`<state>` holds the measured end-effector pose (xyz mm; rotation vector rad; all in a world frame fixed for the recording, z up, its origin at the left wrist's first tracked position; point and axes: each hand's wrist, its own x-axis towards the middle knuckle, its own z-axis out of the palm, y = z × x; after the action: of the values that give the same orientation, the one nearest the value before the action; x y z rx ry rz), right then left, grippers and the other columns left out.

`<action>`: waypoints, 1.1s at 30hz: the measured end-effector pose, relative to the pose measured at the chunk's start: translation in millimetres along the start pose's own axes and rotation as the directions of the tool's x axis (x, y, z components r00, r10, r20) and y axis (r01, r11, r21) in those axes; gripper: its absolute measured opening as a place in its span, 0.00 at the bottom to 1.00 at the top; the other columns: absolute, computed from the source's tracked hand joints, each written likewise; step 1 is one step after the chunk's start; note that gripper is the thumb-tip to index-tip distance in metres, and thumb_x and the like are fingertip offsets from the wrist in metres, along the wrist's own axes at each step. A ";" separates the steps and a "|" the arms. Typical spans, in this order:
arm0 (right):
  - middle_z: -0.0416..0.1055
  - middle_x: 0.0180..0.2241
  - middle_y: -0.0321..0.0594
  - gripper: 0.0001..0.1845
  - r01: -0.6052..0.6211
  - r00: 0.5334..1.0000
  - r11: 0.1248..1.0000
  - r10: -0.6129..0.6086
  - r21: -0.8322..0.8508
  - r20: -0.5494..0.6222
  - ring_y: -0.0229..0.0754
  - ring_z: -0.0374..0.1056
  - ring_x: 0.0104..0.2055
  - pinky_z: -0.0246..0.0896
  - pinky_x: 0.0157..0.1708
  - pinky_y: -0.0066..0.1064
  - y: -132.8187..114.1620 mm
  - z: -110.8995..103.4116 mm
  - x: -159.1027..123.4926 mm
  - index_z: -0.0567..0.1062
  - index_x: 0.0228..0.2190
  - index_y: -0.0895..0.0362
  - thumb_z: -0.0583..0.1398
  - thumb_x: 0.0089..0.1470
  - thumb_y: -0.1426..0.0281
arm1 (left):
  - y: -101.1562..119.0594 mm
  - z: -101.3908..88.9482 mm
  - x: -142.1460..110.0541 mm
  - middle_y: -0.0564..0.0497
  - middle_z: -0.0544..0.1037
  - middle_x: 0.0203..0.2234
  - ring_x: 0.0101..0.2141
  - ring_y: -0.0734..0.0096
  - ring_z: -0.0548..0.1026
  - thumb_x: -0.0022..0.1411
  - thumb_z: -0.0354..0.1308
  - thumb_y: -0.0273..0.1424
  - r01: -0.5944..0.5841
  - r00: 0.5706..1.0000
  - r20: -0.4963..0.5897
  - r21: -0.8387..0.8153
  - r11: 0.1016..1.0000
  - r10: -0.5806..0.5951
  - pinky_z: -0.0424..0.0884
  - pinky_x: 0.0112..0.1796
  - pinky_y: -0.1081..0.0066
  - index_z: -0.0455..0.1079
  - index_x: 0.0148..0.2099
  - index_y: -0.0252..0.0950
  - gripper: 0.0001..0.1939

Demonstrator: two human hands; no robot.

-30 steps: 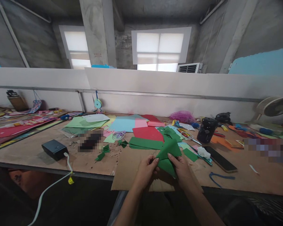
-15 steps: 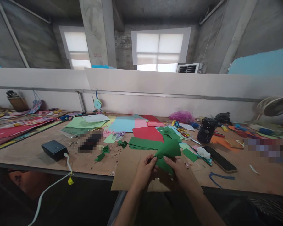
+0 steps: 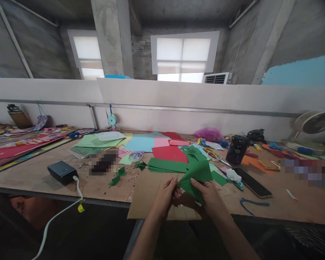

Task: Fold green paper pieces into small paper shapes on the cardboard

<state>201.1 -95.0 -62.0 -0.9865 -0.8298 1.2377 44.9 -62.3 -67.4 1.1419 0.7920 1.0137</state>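
Note:
A sheet of green paper (image 3: 199, 171), folded or curled with a crease across it, is held up between my hands above the cardboard. My right hand (image 3: 207, 193) grips its lower right part, thumb lying on top and fingers behind. My left hand (image 3: 166, 193) is closed in a pinch at the paper's left tip; the exact contact is small and hard to see. Under both hands lies the brown cardboard (image 3: 143, 196). Just behind the hands are a stack of green paper strips (image 3: 166, 165) and a pile of small cut green pieces (image 3: 195, 153).
To the right lie a phone (image 3: 251, 183), a crumpled tissue (image 3: 233, 175), a blue strip (image 3: 254, 203) and a dark cup (image 3: 237, 150). A black box (image 3: 62, 172) with a white cable sits left. Red paper (image 3: 169, 154) and light blue paper (image 3: 141, 142) are spread farther back.
The green paper has shifted slightly right with my right hand and turned a little. My left fingers have slid off its face to its left tip.

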 end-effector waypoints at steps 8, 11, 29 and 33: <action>0.80 0.32 0.43 0.18 0.020 1.000 1.000 -0.020 0.002 0.001 0.49 0.75 0.37 0.69 0.41 0.38 2.5 -2.9 1.3 0.80 0.36 0.60 0.68 0.43 0.61 | -0.7 -3.4 0.5 0.54 0.71 0.19 0.15 0.81 0.63 0.53 0.58 0.50 0.044 0.999 0.035 -0.061 0.997 -0.042 0.57 0.17 0.79 0.65 0.29 0.34 0.22; 0.80 0.32 0.42 0.17 0.025 1.000 1.000 -0.025 0.012 0.013 0.48 0.76 0.36 0.69 0.39 0.37 2.3 -2.3 1.5 0.80 0.34 0.59 0.68 0.43 0.61 | 0.4 -4.5 0.9 0.53 0.72 0.20 0.15 0.82 0.64 0.53 0.59 0.50 0.041 0.998 0.057 -0.053 0.998 -0.037 0.57 0.16 0.79 0.66 0.29 0.34 0.22; 0.80 0.30 0.41 0.16 0.027 1.000 1.000 -0.027 0.016 0.008 0.46 0.75 0.33 0.68 0.37 0.35 3.2 -0.8 1.4 0.80 0.32 0.59 0.68 0.43 0.61 | 0.6 -0.3 -1.8 0.53 0.73 0.19 0.17 0.81 0.66 0.53 0.60 0.49 0.016 0.999 0.049 -0.021 1.000 -0.015 0.59 0.18 0.80 0.65 0.30 0.34 0.21; 0.80 0.29 0.41 0.17 0.004 0.999 0.999 -0.005 0.035 0.032 0.47 0.75 0.33 0.68 0.37 0.36 -2.6 4.0 -3.3 0.80 0.32 0.59 0.69 0.42 0.61 | 0.6 -1.7 0.1 0.51 0.75 0.21 0.18 0.80 0.68 0.52 0.61 0.48 0.014 0.999 0.053 -0.025 1.000 -0.013 0.60 0.20 0.80 0.66 0.31 0.33 0.21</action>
<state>197.9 -97.8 -58.1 -0.9380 -0.8322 1.2634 43.3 -61.6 -67.2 1.1360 0.7419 0.9758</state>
